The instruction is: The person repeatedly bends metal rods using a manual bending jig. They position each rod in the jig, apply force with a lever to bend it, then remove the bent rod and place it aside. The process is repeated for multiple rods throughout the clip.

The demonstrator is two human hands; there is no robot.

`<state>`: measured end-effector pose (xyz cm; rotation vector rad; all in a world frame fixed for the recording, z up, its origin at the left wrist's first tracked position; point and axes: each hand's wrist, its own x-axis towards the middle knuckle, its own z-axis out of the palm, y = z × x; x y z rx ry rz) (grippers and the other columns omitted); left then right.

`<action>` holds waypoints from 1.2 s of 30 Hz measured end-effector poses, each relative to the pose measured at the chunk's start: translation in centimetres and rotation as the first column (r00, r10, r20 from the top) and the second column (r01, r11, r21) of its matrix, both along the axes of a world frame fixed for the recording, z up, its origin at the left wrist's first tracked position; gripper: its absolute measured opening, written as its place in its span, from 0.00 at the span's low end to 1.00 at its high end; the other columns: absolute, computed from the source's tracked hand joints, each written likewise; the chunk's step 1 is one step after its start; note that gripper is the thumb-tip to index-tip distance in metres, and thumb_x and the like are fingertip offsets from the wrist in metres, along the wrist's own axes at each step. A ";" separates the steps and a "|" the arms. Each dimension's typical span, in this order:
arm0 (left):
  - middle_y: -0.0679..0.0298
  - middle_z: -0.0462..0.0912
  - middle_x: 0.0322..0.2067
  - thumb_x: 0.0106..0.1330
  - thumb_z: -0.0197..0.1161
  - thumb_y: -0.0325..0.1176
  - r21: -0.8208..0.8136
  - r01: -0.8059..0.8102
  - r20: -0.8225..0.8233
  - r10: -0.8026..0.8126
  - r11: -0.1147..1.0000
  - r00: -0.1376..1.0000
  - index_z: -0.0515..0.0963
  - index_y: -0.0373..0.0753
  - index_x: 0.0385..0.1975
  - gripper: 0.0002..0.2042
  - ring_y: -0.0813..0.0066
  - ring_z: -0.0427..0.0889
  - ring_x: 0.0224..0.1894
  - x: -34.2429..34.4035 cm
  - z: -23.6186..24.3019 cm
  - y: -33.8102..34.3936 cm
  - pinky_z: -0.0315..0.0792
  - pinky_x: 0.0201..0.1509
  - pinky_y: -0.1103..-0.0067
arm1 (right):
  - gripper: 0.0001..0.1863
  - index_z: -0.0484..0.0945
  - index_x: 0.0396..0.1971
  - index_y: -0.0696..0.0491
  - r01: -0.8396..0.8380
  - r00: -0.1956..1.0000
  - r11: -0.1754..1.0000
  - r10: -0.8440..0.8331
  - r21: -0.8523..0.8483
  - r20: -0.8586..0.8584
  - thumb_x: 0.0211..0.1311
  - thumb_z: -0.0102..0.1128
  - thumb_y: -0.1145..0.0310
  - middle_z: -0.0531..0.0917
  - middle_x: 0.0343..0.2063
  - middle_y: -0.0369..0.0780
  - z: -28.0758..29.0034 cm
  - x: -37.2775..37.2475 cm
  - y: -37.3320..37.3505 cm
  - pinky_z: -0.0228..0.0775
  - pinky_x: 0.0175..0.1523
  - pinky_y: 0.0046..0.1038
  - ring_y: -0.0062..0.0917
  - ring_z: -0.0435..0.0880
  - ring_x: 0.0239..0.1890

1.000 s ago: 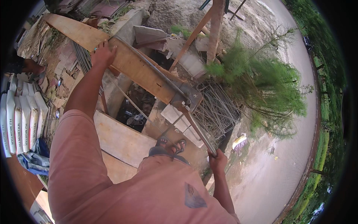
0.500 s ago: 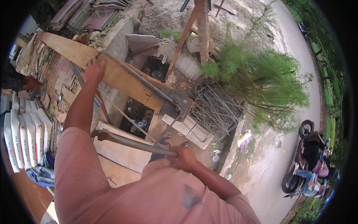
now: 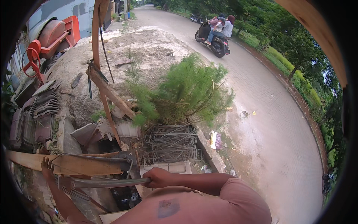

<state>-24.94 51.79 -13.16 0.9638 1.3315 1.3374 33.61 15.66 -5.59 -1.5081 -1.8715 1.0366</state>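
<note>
A long wooden plank (image 3: 87, 165) runs across the lower left, with a metal plate and pegs (image 3: 128, 159) at its right end. A thin steel rod (image 3: 95, 158) lies along it. My left hand (image 3: 47, 167) rests on the plank toward its left part, fingers stretched over the board. My right hand (image 3: 159, 177) is closed round the right end of a thick metal lever bar (image 3: 108, 182). The bar lies nearly level just on my side of the plank, its wider head (image 3: 66, 183) close to my left forearm.
Bent steel stirrups (image 3: 171, 143) lie piled beyond the plank, behind them a feathery green bush (image 3: 182, 91). Wooden posts (image 3: 104, 86) stand ahead. Roof tiles (image 3: 44, 108) are stacked left, below an orange cement mixer (image 3: 52, 35). A motorcycle with riders (image 3: 216, 37) is on the road (image 3: 276, 123).
My view has swung up and to the right, bringing in the mixer and more road. The motorcycle has travelled farther up the road. Both hands keep their places on plank and bar.
</note>
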 end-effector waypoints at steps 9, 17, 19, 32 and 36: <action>0.54 0.71 0.59 0.74 0.44 0.47 0.106 -0.138 -0.245 0.161 0.985 0.956 0.66 0.37 0.62 0.25 0.59 0.73 0.59 8.0 -3.0 3.3 0.67 0.57 0.69 | 0.17 0.82 0.37 0.54 0.246 0.968 0.968 -0.243 -0.042 0.067 0.59 0.61 0.54 0.84 0.29 0.46 4.6 2.0 3.2 0.73 0.41 0.38 0.39 0.84 0.32; 0.53 0.83 0.28 0.70 0.54 0.48 0.473 -0.147 -0.702 0.472 0.869 0.533 0.82 0.35 0.42 0.20 0.60 0.82 0.33 12.1 7.2 3.4 0.72 0.39 0.70 | 0.18 0.73 0.17 0.56 0.436 0.887 0.895 -0.411 0.092 -0.210 0.61 0.65 0.63 0.67 0.14 0.27 5.8 6.6 6.8 0.55 0.22 0.21 0.10 0.62 0.20; 0.52 0.84 0.30 0.68 0.56 0.48 0.453 -0.116 -0.772 0.454 0.884 0.445 0.82 0.35 0.42 0.20 0.58 0.83 0.35 11.5 8.5 2.6 0.73 0.41 0.69 | 0.17 0.73 0.17 0.55 0.439 0.881 0.894 -0.409 0.090 -0.239 0.61 0.65 0.63 0.68 0.14 0.27 4.8 6.8 7.0 0.55 0.22 0.21 0.10 0.62 0.20; 0.49 0.83 0.36 0.60 0.64 0.41 0.098 -0.074 -0.973 0.111 0.992 0.201 0.78 0.37 0.35 0.13 0.48 0.80 0.41 9.2 -2.0 -2.5 0.72 0.44 0.62 | 0.17 0.81 0.26 0.59 0.468 0.859 0.864 -0.494 -0.187 -0.133 0.59 0.65 0.57 0.74 0.15 0.36 -8.3 5.2 4.8 0.63 0.28 0.29 0.19 0.69 0.19; 0.51 0.82 0.36 0.61 0.62 0.40 0.093 -0.129 -0.992 0.103 0.987 0.076 0.79 0.38 0.35 0.11 0.48 0.80 0.42 11.2 -1.6 -2.9 0.72 0.44 0.60 | 0.18 0.81 0.27 0.59 0.454 0.878 0.871 -0.473 -0.185 -0.075 0.59 0.64 0.56 0.74 0.15 0.39 -9.1 5.0 5.2 0.64 0.28 0.31 0.22 0.71 0.19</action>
